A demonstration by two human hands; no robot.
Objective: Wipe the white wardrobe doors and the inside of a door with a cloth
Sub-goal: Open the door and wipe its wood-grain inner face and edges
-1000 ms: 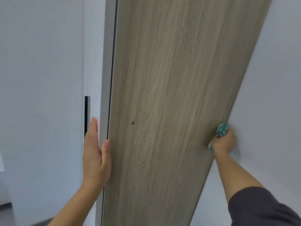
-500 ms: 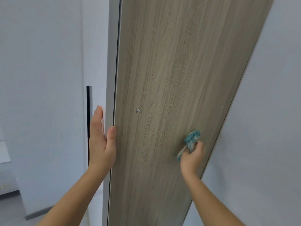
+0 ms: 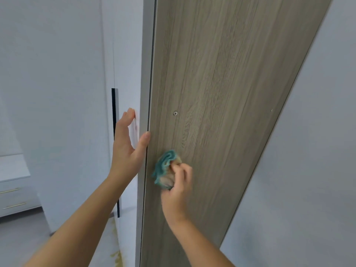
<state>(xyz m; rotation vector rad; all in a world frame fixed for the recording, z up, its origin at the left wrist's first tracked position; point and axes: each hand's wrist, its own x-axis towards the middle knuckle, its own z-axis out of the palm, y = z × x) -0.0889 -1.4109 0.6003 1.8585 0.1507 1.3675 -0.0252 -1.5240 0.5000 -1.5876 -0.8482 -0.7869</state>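
Right hand (image 3: 178, 182) gripped a bunched cloth (image 3: 165, 167), fingers curled round it, and pressed it against the inside of the open wardrobe door (image 3: 221, 83), low and near the door's free edge. The cloth was teal with a paler beige patch, crumpled into a wad, and slightly blurred. Right forearm reached up from the lower right, wrist bent toward the panel.

Left hand (image 3: 127, 149) was spread wide: fingers straight and flat on the door's white outer face, thumb laid along the grey edge (image 3: 146, 74).

The inner panel was grey-brown wood grain, with a screw head (image 3: 175, 113) above the cloth. A black handle strip (image 3: 114, 105) stood behind the left hand, a drawer unit (image 3: 13, 191) at far left.
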